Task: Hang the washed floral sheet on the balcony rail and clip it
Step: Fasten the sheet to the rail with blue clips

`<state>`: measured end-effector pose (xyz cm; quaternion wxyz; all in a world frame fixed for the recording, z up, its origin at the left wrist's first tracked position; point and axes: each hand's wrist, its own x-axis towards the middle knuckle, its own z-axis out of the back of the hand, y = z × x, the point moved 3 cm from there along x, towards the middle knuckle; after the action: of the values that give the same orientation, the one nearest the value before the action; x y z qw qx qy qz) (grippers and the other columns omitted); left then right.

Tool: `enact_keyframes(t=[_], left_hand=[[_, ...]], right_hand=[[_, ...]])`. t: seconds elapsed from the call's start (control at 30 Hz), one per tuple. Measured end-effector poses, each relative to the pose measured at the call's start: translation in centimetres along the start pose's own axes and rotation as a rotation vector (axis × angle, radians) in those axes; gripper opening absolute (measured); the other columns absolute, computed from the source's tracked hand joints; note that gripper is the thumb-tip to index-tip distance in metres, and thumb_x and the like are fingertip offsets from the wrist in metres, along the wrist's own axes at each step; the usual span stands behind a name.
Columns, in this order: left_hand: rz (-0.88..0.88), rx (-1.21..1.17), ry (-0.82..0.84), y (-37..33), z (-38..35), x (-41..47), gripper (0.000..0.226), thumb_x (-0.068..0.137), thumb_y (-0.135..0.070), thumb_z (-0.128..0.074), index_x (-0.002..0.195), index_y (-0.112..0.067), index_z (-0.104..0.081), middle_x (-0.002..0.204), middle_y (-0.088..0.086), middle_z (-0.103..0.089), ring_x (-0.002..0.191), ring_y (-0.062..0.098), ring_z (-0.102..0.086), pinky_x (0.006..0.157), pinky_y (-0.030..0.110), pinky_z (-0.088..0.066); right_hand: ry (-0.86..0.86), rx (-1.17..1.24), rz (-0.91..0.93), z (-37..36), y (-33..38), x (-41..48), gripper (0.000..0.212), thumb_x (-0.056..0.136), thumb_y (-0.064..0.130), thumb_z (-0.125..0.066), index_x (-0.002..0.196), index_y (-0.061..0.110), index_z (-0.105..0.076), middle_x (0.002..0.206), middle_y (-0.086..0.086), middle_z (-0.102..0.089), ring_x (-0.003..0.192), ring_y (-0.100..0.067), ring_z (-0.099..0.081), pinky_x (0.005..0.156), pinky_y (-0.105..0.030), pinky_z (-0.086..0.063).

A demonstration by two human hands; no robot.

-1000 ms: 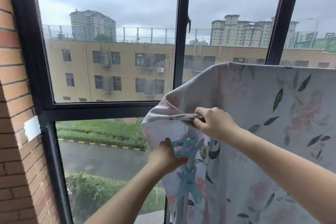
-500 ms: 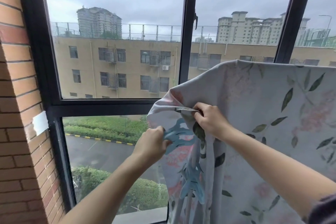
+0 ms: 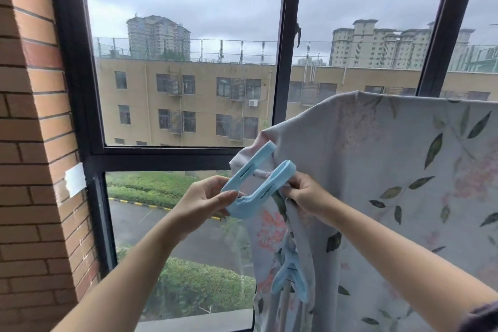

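Floral sheet (image 3: 377,170) hangs draped at right. The rail is hidden under the cloth, and the near corner sags in folds. Left hand (image 3: 204,202) grips the base of a big blue clip (image 3: 272,180), its prongs gaping toward that corner. Right hand (image 3: 304,194) pinches the bunched edge just beside the prong tips.

I judge the cloth soft, limp and probably damp-heavy, so I'd gather it thick before biting. The clip looks like stiff, light plastic, and I'd hold it at the closed end. A second blue clip (image 3: 289,275) sits lower on the sheet.

The left hand (image 3: 204,202) grips blue clip (image 3: 256,183); right hand (image 3: 307,194) pinches floral sheet (image 3: 377,170)
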<state>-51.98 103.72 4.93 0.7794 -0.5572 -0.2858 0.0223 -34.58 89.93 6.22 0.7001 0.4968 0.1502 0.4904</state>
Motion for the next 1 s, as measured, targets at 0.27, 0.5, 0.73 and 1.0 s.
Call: enact_keyframes(t=[0.27, 0.5, 0.73, 1.0], left_hand=[[-0.022, -0.056, 0.095, -0.9, -2.9, 1.2, 0.061, 0.061, -0.05, -0.07, 0.101, -0.005, -0.062, 0.096, 0.012, -0.072, 0.079, 0.013, -0.065, 0.064, 0.021, -0.052], [0.125, -0.112, 0.345, 2.1, -4.7, -0.3, 0.074, 0.061, -0.058, -0.077, 0.105, 0.001, -0.063, 0.094, 0.014, -0.069, 0.079, 0.021, -0.064, 0.063, 0.028, -0.055], [0.186, -0.142, 0.396, 3.0, -5.2, -0.2, 0.077, 0.061, -0.058, -0.078, 0.102, 0.005, -0.063, 0.09, 0.017, -0.065, 0.071, 0.025, -0.06, 0.057, 0.027, -0.054], [0.279, -0.277, 0.482, 4.2, -6.8, -1.0, 0.075, 0.064, -0.052, -0.079, 0.106, 0.007, -0.058, 0.082, 0.011, -0.066, 0.064, 0.016, -0.065, 0.057, 0.024, -0.055]], right_hand=[[0.028, -0.02, -0.055, 0.3, 0.0, -1.3, 0.034, 0.091, -0.003, -0.045, 0.09, 0.02, -0.069, 0.078, 0.01, -0.067, 0.066, 0.001, -0.058, 0.06, -0.01, -0.044], [-0.077, 0.118, -0.155, 2.3, 0.4, -0.1, 0.032, 0.093, -0.006, -0.039, 0.089, 0.007, -0.068, 0.044, 0.013, -0.057, 0.037, 0.002, -0.049, 0.043, -0.008, -0.037], [-0.144, 0.072, -0.179, 2.1, 0.7, 0.8, 0.032, 0.091, -0.004, -0.04, 0.089, 0.008, -0.07, 0.044, 0.009, -0.057, 0.041, -0.007, -0.045, 0.039, -0.012, -0.035], [-0.128, -0.126, 0.01, 0.7, 1.6, 2.1, 0.033, 0.088, -0.005, -0.045, 0.085, 0.012, -0.073, 0.068, -0.005, -0.062, 0.053, -0.008, -0.043, 0.05, -0.012, -0.035]])
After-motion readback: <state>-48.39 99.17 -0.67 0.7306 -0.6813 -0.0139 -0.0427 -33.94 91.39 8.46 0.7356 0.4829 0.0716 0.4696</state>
